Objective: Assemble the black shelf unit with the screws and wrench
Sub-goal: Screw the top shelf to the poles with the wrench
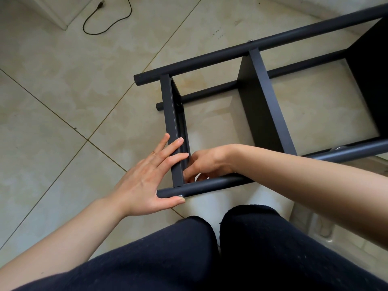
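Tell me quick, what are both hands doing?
Left hand: open, flat fingers pressing on the black shelf unit.
Right hand: fingers curled inside the frame; whether it holds anything cannot be told.

The scene is being lit evenly by soft, bright daylight; its source is not being shown. Faint sheen is being reflected off the pale tiled floor [63, 97], strongest far right. Soft, short shadows are being cast beneath the black shelf unit [262, 101]. Straight lines are being bent by wide-angle distortion toward the edges. The centre is being rendered sharply, while the near right corner is being smeared slightly.
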Motion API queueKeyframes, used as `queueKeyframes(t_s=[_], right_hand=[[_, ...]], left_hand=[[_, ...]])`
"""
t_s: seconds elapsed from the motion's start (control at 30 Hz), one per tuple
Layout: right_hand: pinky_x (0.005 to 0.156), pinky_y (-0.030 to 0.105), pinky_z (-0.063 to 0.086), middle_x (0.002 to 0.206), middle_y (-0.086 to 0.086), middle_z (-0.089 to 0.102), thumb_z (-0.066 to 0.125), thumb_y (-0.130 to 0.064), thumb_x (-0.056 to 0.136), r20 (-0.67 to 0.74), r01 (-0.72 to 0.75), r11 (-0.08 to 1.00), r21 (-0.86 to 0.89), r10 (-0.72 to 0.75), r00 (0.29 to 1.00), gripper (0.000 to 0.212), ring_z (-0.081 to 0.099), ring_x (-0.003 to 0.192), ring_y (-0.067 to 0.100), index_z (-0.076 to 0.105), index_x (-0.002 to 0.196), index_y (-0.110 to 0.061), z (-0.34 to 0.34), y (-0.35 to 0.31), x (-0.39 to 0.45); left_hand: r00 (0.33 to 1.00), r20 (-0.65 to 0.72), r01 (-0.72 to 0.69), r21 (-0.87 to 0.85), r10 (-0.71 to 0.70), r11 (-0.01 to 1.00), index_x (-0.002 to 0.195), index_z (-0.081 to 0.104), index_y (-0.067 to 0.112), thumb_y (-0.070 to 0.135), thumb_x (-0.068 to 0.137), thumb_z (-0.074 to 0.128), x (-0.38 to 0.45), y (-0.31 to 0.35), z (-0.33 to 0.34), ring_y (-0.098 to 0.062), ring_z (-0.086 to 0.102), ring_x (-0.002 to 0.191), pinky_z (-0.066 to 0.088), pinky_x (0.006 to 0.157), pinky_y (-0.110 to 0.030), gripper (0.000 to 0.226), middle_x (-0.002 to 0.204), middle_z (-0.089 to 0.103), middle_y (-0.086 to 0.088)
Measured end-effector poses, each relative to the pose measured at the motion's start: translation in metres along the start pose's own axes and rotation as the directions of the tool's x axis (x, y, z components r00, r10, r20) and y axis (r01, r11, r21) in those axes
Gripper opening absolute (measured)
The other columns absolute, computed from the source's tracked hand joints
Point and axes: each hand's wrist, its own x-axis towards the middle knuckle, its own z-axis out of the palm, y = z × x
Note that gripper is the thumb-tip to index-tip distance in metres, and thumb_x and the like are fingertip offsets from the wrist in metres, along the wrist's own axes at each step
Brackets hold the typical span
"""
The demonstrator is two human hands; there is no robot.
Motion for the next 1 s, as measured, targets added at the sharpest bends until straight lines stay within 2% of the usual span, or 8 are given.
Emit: queueKeyframes(t_s=[0.17,0.27,0.37,0.47,0.53,0.67,0.83,1.0], right_hand=[[0.062,0.018,0.045,0.087,0.005,0.063,0.063,-0.021,0.094,-0.024,0.092,0.995,0.034,-0.091,0.996,0.024,0.055,0.066,0.01,0.071,0.102,0.0,-0.012,0.0,-0.022],[0.057,0.009,0.044,0.087,-0.005,0.067,0.061,-0.021,0.095,-0.096,0.101,0.995,-0.027,-0.103,0.99,0.022,0.058,0.066,0.003,0.074,0.111,-0.011,-0.013,0.002,-0.035],[0.066,0.009,0.041,0.087,-0.016,0.066,0.057,-0.02,0.098,-0.186,0.119,0.955,-0.271,-0.173,0.967,0.025,0.058,0.076,-0.001,0.072,0.117,-0.02,-0.002,0.002,-0.04],[0.088,0.02,0.041,0.112,-0.005,0.067,0.052,-0.014,0.099,-0.162,0.103,0.895,-0.433,-0.189,0.968,0.028,0.055,0.096,0.009,0.07,0.118,-0.02,0.007,-0.006,-0.038],[0.087,0.027,0.045,0.107,0.001,0.068,0.052,-0.012,0.098,-0.152,0.071,0.917,-0.392,-0.141,0.978,0.022,0.055,0.091,0.013,0.072,0.105,-0.021,0.006,-0.009,-0.035],[0.063,0.016,0.046,0.082,-0.003,0.063,0.056,-0.014,0.096,-0.139,0.053,0.979,-0.197,-0.082,0.987,0.024,0.054,0.07,0.009,0.068,0.077,-0.022,0.005,-0.01,-0.025],[0.09,0.027,0.052,0.096,0.005,0.067,0.06,-0.015,0.097,-0.139,0.042,0.997,-0.07,-0.052,0.989,0.02,0.063,0.085,0.013,0.068,0.079,-0.014,0.005,-0.006,-0.014],[0.057,0.014,0.051,0.095,0.007,0.065,0.059,-0.015,0.094,-0.18,-0.021,0.988,-0.151,-0.007,0.984,0.013,0.061,0.066,0.009,0.068,0.088,-0.007,0.008,-0.012,-0.014]], left_hand=[[0.999,0.024,0.04,0.021,-0.041,0.999,0.156,0.026,0.032,0.068,0.081,0.057,-0.001,0.003,-0.005,-0.011,-0.007,0.156,0.047,0.105,-0.044,0.088,0.168,-0.002,0.019],[0.996,0.045,0.076,0.025,-0.077,0.997,0.159,0.021,0.032,0.067,0.082,0.056,-0.004,0.008,-0.007,-0.007,-0.01,0.154,0.034,0.115,-0.041,0.091,0.167,-0.007,0.022],[0.992,0.072,0.1,0.056,-0.104,0.993,0.16,0.012,0.034,0.061,0.085,0.065,-0.006,0.012,-0.007,0.0,-0.015,0.152,0.022,0.116,-0.031,0.096,0.165,-0.013,0.026],[0.987,0.086,0.129,0.079,-0.136,0.989,0.16,0.002,0.035,0.062,0.085,0.065,-0.007,0.015,-0.007,0.006,-0.019,0.149,0.012,0.116,-0.024,0.101,0.161,-0.017,0.029],[0.984,0.099,0.137,0.085,-0.145,0.987,0.158,-0.004,0.037,0.064,0.085,0.064,-0.007,0.016,-0.008,0.007,-0.019,0.148,0.01,0.12,-0.024,0.104,0.16,-0.019,0.03],[0.983,0.095,0.149,0.089,-0.158,0.985,0.158,-0.005,0.037,0.065,0.084,0.065,-0.007,0.014,-0.009,0.007,-0.018,0.148,0.008,0.122,-0.026,0.105,0.16,-0.018,0.03],[0.985,0.068,0.15,0.091,-0.157,0.984,0.16,0.001,0.033,0.064,0.085,0.065,-0.009,0.012,-0.006,0.005,-0.015,0.15,0.008,0.124,-0.028,0.103,0.161,-0.015,0.029],[0.986,0.051,0.148,0.13,-0.155,0.98,0.159,-0.002,0.034,0.067,0.084,0.062,-0.011,0.012,-0.005,0.006,-0.016,0.149,0.003,0.125,-0.028,0.104,0.161,-0.017,0.028]])
